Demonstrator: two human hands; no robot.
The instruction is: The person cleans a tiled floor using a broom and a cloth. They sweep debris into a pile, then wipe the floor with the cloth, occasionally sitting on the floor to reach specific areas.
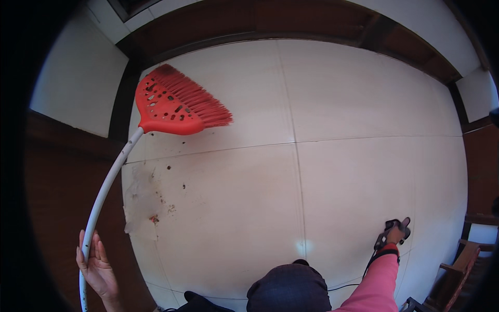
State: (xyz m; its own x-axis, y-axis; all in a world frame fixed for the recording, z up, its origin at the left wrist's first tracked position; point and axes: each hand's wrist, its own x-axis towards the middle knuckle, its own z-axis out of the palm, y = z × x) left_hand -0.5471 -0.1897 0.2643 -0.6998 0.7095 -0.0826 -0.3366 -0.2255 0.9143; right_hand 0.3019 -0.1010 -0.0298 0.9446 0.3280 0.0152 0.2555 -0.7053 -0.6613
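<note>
My left hand is at the lower left, its thumb and fingers around the white handle of a broom. The handle rises to a red plastic broom head with perforations and red bristles, tilted toward the upper right. Dirt specks cling to the head and handle. Over at the lower right is my right hand, in a pink sleeve with a black wrist strap. A dark device with a cable sits against this hand; whether the fingers grip it is unclear.
Pale floor tiles spread before me. Crumbs and dark debris lie at the left beside a translucent, sheet-like patch. Brown cabinet panels border the left, and a dark skirting runs along the far wall. A wooden chair stands lower right.
</note>
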